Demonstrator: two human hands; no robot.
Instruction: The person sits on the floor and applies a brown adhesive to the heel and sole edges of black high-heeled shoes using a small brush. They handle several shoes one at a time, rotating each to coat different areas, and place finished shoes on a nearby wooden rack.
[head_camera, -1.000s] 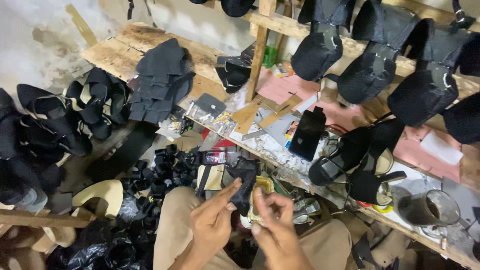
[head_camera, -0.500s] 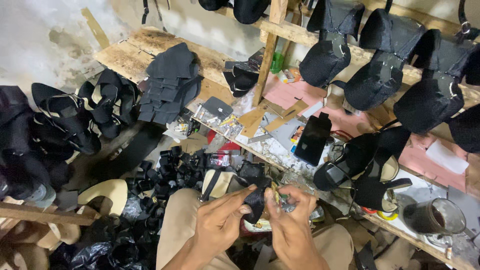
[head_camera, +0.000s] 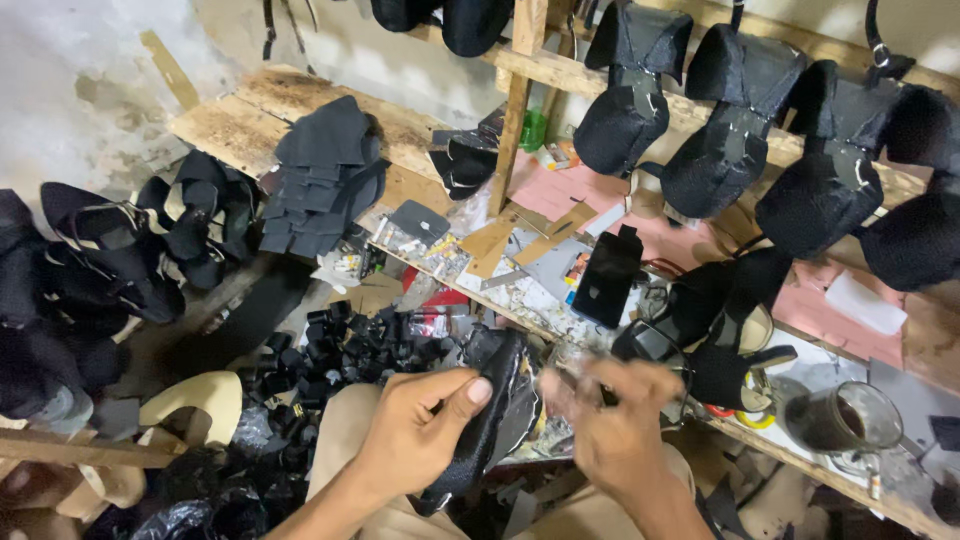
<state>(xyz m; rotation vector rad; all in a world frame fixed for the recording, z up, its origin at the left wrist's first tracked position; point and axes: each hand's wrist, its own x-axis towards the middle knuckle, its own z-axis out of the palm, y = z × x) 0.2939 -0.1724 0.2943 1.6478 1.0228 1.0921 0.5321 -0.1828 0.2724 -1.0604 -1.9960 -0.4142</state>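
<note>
a: what have you got on the head view?

b: i'm looking down on both hands over the lap. my left hand (head_camera: 420, 430) has its grip clamped on a black shoe piece (head_camera: 490, 410), thumb pressed on the top face, fingers curled underneath. the piece sits tilted, its upper end near the edge of the wooden counter (head_camera: 250, 125), its lower end down by the knee.

a: and the other one?

b: my right hand (head_camera: 615, 425) is just beside the piece, to its right. it's blurred, so i cannot tell whether its grip is together or apart, or if it holds anything.

a: what's around them?

b: left of the hands there's a heap of small black blocks (head_camera: 345, 350). on the counter, a stack of flat black cut pieces (head_camera: 320, 180) lies at the far left, a black flat case (head_camera: 607, 277) stands near the middle, and a glass mug of dark liquid (head_camera: 835, 418) sits at the right. above, a row of black shoe uppers (head_camera: 720, 135) hangs from a wooden rail. black sandals (head_camera: 110, 250) are piled on the floor at the left.
</note>
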